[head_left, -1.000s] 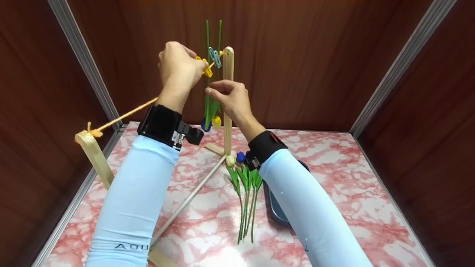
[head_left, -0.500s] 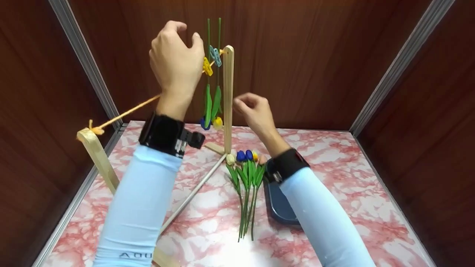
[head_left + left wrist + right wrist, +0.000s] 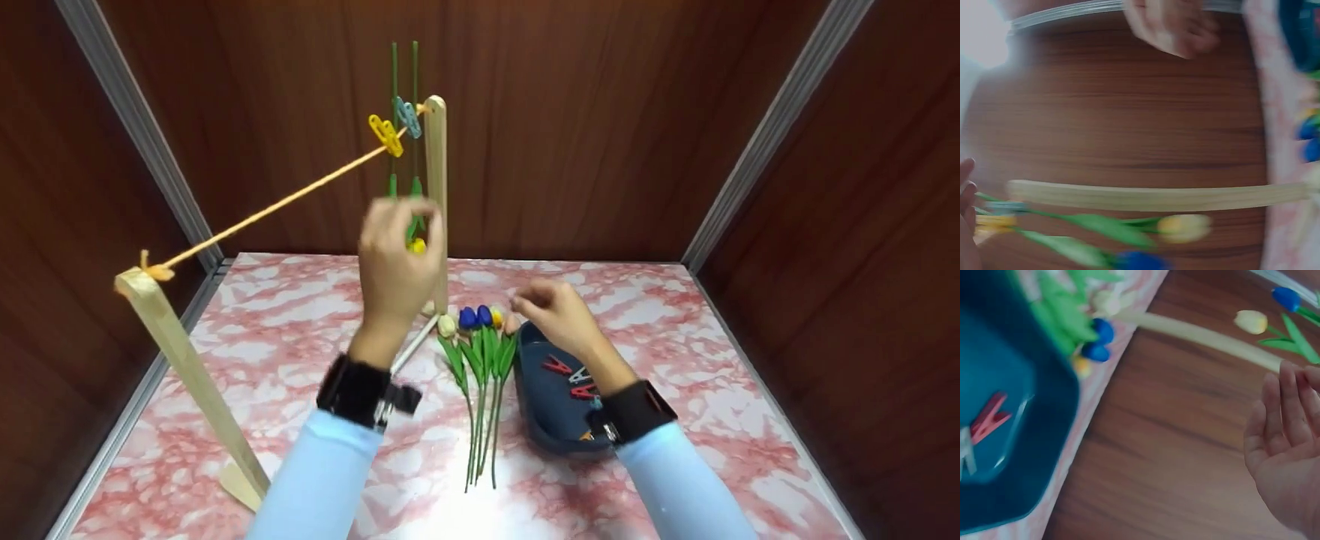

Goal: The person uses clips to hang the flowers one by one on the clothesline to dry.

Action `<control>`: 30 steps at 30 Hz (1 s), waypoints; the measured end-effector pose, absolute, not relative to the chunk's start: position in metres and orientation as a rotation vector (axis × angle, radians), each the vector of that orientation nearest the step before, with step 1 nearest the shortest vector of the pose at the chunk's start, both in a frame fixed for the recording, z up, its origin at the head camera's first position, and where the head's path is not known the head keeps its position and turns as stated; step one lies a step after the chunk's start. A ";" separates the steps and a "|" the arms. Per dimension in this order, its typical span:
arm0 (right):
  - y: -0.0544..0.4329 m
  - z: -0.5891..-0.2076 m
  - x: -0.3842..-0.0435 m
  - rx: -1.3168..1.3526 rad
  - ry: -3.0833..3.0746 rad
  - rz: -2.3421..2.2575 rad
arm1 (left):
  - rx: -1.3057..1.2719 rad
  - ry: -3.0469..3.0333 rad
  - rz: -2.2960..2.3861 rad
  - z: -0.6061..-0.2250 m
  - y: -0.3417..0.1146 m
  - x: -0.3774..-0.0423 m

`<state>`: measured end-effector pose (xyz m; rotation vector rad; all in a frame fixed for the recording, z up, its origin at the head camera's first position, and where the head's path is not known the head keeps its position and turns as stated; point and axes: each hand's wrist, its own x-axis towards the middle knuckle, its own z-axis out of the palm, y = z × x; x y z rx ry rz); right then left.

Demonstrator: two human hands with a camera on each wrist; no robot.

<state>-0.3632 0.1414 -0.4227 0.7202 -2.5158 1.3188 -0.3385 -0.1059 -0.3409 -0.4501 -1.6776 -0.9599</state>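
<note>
Two artificial tulips hang head down from an orange cord [image 3: 277, 206], one with a yellow head [image 3: 1185, 228] and one with a blue head [image 3: 1140, 261]. A yellow clothespin [image 3: 385, 135] and a light blue clothespin [image 3: 409, 118] clip their stems to the cord. My left hand [image 3: 397, 262] is below the cord, overlapping the tulip heads in the head view, and grips nothing. My right hand [image 3: 559, 315], fingers loosely bent and holding nothing, hovers by the far end of a dark blue basin [image 3: 531, 420]. Several clothespins lie inside, including a red one [image 3: 556, 365].
Several tulips [image 3: 484, 360] lie side by side on the pink marbled table, left of the basin. The cord runs between a far wooden post [image 3: 436, 165] and a near wooden post [image 3: 191, 375]. Brown panels [image 3: 570, 135] enclose the back and sides.
My left hand has let go of the yellow clothespin and dropped below the cord. My right hand has left the hanging stem and moved right and down to the basin.
</note>
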 end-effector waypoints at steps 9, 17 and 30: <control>0.183 -0.464 -0.357 0.633 -2.686 1.129 | -0.558 -1.967 -0.916 -0.444 -0.108 -0.344; 0.208 -0.491 -0.371 0.464 -2.897 0.747 | -0.647 -2.195 -0.931 -0.491 -0.112 -0.346; 0.193 -0.523 -0.396 0.328 -3.285 0.337 | -0.568 -2.396 -0.990 -0.524 -0.103 -0.344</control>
